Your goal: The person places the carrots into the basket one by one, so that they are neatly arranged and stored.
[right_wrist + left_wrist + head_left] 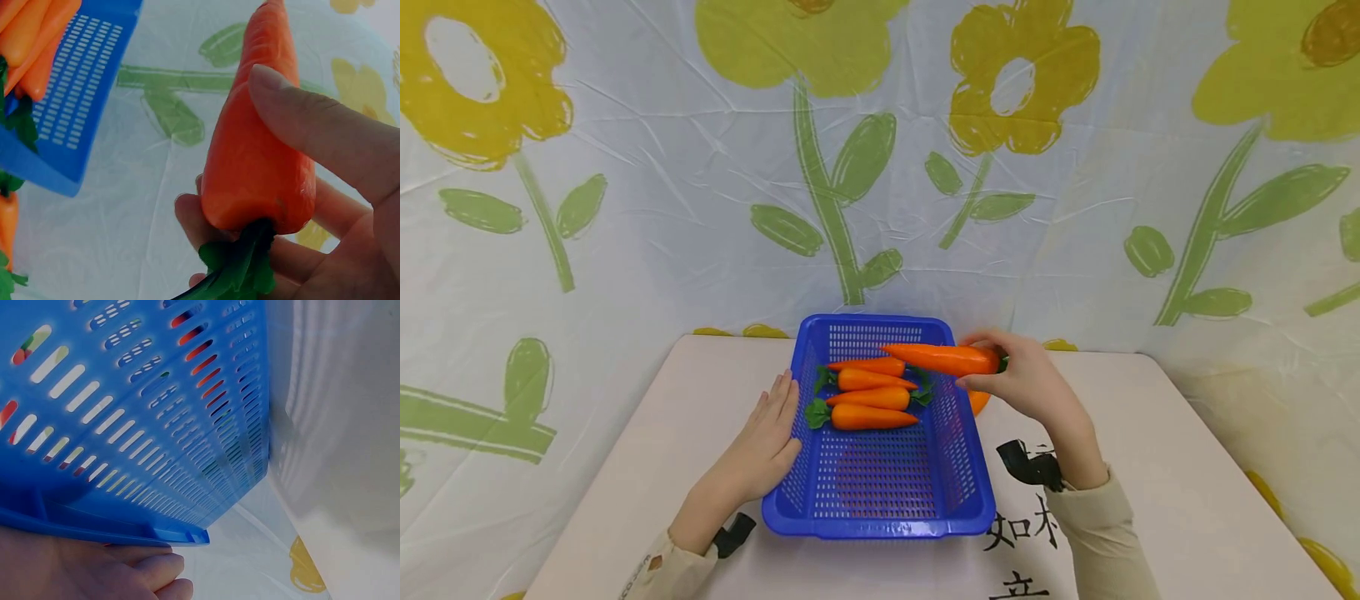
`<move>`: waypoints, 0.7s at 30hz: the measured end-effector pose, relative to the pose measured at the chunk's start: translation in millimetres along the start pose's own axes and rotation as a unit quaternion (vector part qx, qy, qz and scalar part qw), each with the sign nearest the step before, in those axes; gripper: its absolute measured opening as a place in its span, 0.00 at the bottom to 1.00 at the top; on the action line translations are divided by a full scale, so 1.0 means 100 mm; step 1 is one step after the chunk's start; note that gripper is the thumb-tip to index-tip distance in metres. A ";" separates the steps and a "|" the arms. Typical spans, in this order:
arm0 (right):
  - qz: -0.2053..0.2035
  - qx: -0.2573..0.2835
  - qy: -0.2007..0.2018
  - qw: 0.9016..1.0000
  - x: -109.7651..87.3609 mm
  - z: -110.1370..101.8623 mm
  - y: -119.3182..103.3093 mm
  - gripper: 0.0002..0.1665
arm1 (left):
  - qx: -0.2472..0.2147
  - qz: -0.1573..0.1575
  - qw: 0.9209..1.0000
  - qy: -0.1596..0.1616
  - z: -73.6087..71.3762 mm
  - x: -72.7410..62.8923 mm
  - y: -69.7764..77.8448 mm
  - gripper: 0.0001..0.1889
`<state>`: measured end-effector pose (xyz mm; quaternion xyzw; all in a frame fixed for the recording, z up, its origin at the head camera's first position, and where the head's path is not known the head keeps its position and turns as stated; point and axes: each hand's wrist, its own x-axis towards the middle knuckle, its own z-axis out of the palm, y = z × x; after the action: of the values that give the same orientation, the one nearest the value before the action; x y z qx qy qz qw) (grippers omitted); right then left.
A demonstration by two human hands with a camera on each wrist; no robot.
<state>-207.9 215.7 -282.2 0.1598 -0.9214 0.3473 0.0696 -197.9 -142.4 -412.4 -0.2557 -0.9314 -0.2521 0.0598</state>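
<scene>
My right hand grips a large orange carrot near its leafy end, thumb on one side and fingers on the other. The carrot's tip points left, over the right rim of a blue plastic basket. In the right wrist view the thumb presses the side of the carrot, and green leaves hang from its thick end. My left hand rests along the basket's left rim with fingers straight. Several carrots with green tops lie side by side in the far half of the basket.
Another carrot lies just outside the basket's right wall, partly hidden. The pale table bears black printed characters at the front right. A white cloth with yellow flowers hangs behind the table.
</scene>
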 end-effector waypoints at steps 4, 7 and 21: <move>0.008 -0.007 -0.037 0.999 0.12 0.03 -0.10 0.23 | -0.002 0.004 1.000 0.005 0.00 -0.01 0.01 0.37; 0.002 -0.027 -0.055 0.998 0.20 0.09 -0.15 0.22 | -0.004 0.006 1.000 0.008 0.00 -0.01 0.02 0.37; 0.033 -0.080 -0.149 0.985 0.46 0.64 -0.26 0.23 | -0.002 0.010 1.000 0.015 0.00 -0.01 0.01 0.37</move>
<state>-243.0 143.7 -302.5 0.1734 -0.9511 0.2465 -0.0678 -196.7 -141.9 -412.1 -0.2612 -0.9273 -0.2574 0.0752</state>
